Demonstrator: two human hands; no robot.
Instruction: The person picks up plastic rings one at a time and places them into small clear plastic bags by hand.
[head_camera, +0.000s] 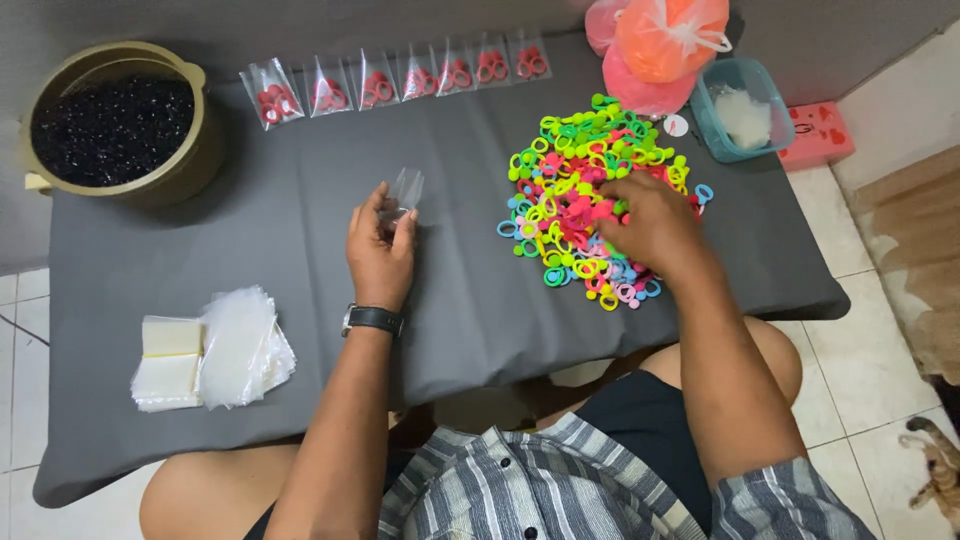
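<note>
Seven filled bags (400, 78) of red rings lie in a row along the far edge of the grey tabletop (300, 220); the left hand (381, 248) pinches an empty clear bag (405, 190) upright between its fingers. The right hand (655, 222) rests on the big pile of coloured rings (580, 190), fingers curled into it, though I cannot tell whether they grip any; a stack of unused bags (215, 350) waits at the near left, so by my judgement most of the packing is left.

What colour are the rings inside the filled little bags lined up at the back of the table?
Red, all of them; the filled bags show best in the head view.

Home packing spot – tiled floor (880, 330), low cloth-covered table (300, 230)
</note>
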